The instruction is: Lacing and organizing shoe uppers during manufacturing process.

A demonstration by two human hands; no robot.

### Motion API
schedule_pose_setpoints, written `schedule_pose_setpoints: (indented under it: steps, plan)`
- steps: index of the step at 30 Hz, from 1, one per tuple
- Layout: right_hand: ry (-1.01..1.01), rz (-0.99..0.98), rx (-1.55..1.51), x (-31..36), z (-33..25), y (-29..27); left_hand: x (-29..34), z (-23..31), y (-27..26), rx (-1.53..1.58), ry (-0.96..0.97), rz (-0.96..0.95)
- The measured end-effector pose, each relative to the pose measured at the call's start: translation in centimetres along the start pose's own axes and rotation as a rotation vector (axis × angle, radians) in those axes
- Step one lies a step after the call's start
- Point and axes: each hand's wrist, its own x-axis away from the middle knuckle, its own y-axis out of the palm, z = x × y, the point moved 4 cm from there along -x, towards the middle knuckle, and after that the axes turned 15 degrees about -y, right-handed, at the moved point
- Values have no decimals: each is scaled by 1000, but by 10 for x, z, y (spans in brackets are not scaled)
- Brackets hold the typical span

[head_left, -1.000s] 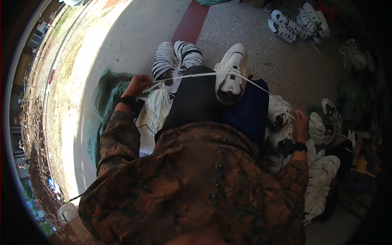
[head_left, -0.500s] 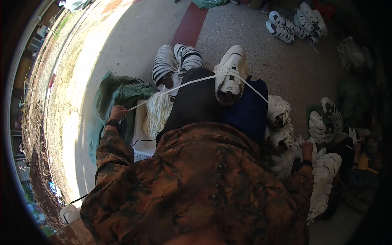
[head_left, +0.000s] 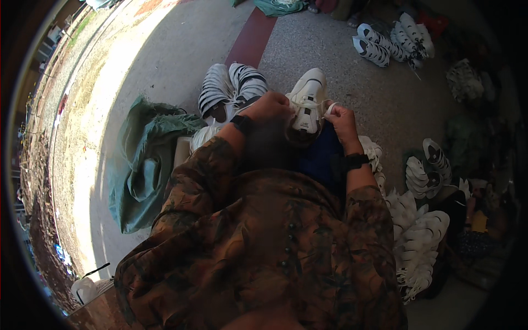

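Observation:
A cream and black shoe (head_left: 309, 96) lies across my knees, its toe pointing away from me. A thin white shoelace (head_left: 331, 109) is threaded through it near the toe end of the lacing. My right hand (head_left: 344, 122) pinches one length of this lace just right of the shoe. On the left side, my left hand (head_left: 268, 108) is closed with its fingertips at the lacing, pinching the lace there; the fingers partly hide it. Beyond my left hand, a pair of white and black striped shoes (head_left: 232, 88) stands together.
A green woven sack (head_left: 140, 170) lies on the floor at left. Partly covered by my left arm is a bunch of white laces (head_left: 202, 136). Stacked white shoe pieces (head_left: 423, 242) stand at my right. More striped shoes (head_left: 379, 47) sit at far right, near another person's foot (head_left: 353, 21).
My left hand has come in from the far left to the shoe. My right hand has risen from the stacked pieces to the shoe's right side. The lace is no longer stretched wide.

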Motion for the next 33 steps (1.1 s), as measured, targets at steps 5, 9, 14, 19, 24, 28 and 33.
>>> schedule_pose_setpoints:
  steps: [5, 9, 14, 19, 24, 28, 33]
  plan:
    - [-25, 275, -76, -4, 27, 8, -20, -6, -2, 121, 42, 168]
    - [-38, 226, 252, -4, 20, 11, -18, -9, -3, 109, 93, 195]
    - [-390, 140, 914, -18, -3, 26, -17, -3, 4, 145, 62, 178]
    - [-11, 123, 302, -20, 12, 16, -17, -2, 5, 239, 100, 347]
    - [-247, 104, 984, -1, -17, 40, -17, -3, 6, 191, 140, 396]
    - [-174, -25, 967, 13, -30, 47, -18, -3, 6, 141, 111, 394]
    - [-214, 24, 991, 9, -24, 50, -22, -4, 12, 0, 135, 511]
